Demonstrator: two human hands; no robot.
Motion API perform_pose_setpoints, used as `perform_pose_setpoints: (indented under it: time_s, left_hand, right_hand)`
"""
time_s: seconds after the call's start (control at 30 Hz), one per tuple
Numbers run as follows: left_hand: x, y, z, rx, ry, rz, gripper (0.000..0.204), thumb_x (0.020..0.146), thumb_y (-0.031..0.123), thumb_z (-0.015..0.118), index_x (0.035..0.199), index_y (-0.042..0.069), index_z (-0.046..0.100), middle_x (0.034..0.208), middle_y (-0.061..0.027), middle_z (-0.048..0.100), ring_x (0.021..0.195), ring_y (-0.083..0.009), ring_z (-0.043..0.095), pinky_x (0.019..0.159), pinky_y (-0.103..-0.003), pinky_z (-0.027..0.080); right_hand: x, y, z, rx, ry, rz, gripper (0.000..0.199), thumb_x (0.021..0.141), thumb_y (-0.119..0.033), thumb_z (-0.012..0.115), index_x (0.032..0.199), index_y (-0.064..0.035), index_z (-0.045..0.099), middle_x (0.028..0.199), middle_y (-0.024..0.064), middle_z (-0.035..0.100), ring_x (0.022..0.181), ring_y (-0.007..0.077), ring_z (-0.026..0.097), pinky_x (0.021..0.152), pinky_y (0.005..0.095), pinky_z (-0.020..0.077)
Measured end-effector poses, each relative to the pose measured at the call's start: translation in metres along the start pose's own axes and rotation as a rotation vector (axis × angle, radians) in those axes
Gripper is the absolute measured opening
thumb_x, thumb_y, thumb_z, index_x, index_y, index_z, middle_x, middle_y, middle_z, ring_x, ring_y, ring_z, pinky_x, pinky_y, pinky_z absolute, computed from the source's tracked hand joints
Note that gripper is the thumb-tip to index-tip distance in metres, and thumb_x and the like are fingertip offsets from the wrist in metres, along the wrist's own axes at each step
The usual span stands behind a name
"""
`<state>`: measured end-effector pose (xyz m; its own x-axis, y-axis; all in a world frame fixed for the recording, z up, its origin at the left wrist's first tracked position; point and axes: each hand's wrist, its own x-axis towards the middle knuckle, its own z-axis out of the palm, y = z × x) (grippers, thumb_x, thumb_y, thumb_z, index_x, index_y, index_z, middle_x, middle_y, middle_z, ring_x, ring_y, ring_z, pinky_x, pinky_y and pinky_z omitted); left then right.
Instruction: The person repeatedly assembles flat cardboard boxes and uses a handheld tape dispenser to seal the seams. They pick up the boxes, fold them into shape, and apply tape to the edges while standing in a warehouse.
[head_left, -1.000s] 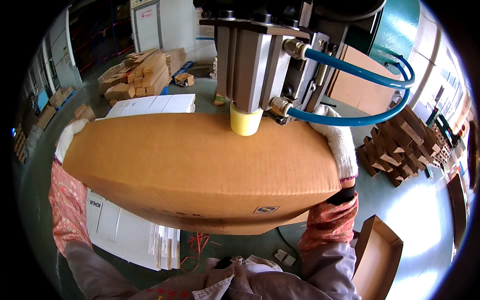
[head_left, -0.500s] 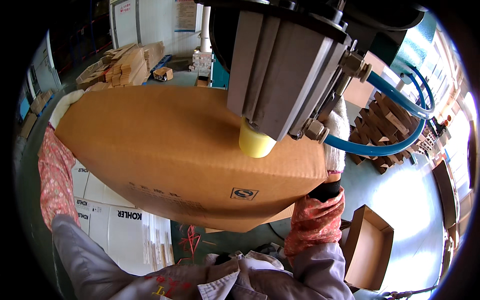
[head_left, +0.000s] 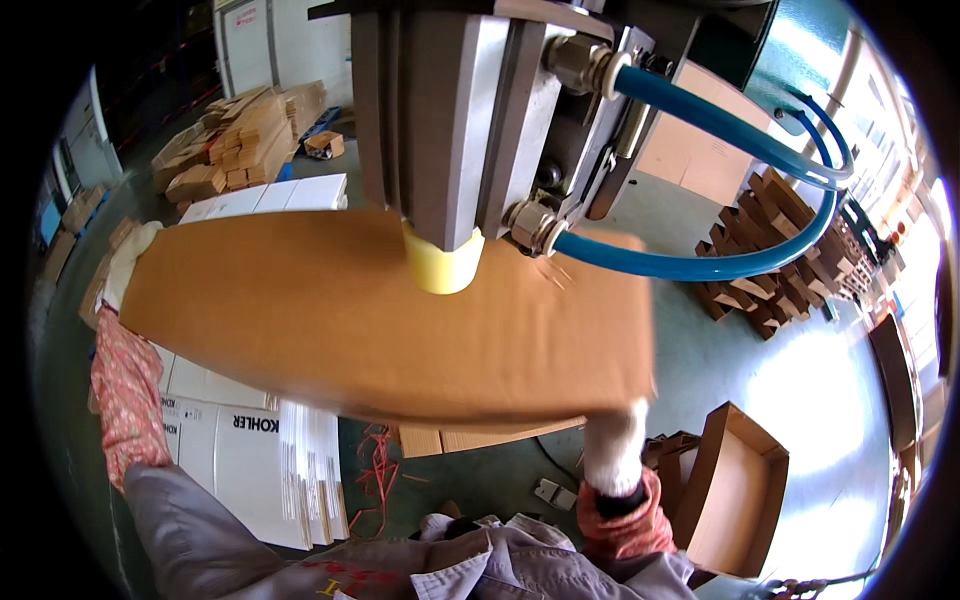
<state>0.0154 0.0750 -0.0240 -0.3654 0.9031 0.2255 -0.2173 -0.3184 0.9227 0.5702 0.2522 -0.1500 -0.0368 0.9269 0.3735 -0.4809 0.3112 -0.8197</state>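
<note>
A large brown cardboard box [head_left: 330,310] spans the middle of the view, its plain face up and its right end blurred by motion. My left hand [head_left: 130,266], in a white glove, grips the box's left end; its fingers are partly hidden. Beneath the near right corner, my right hand [head_left: 618,440], also white-gloved, holds the box from below, with its fingertips hidden behind the cardboard. Above the box hangs a grey metal pneumatic cylinder [head_left: 440,120] with a yellow cap [head_left: 443,262] at its lower end. Whether the cap touches the cardboard, I cannot tell.
Blue air hoses [head_left: 700,262] loop out right of the cylinder. Flat white cartons [head_left: 240,460] are stacked below left, beside red strapping scraps [head_left: 375,480]. An open brown carton [head_left: 735,500] stands at lower right. Folded cardboard [head_left: 250,135] and cardboard pieces [head_left: 770,250] are piled farther off.
The box has turned, so its printed near side no longer shows. My right hand has moved from the right end to below the near right corner. The cylinder appears farther left.
</note>
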Motion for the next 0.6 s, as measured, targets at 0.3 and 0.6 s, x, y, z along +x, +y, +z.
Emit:
perform_pose_setpoints:
  time_s: [0.3,0.6]
  left_hand:
    - [-0.033,-0.08,0.158,0.187,-0.23,-0.113,0.026,0.094,0.027,0.061,0.101,0.002,0.065,0.092,-0.0062,0.069,0.08,-0.0166,0.065,0.074,-0.033,0.054]
    - [0.034,-0.083,0.301,-0.118,-0.104,-0.021,0.026,0.097,0.021,0.057,0.108,-0.001,0.064,0.103,-0.0103,0.068,0.089,-0.0177,0.065,0.082,-0.032,0.052]
  right_hand:
    - [0.113,-0.09,-0.174,-0.187,0.348,-0.268,0.062,0.102,-0.054,0.037,0.14,-0.004,0.043,0.14,0.0097,0.047,0.127,0.025,0.045,0.11,0.0421,0.0348]
    - [0.184,-0.113,-0.22,-0.437,0.456,-0.297,0.076,0.1,-0.06,0.037,0.151,-0.0039,0.03,0.153,0.0102,0.035,0.138,0.0245,0.034,0.117,0.0374,0.0206]
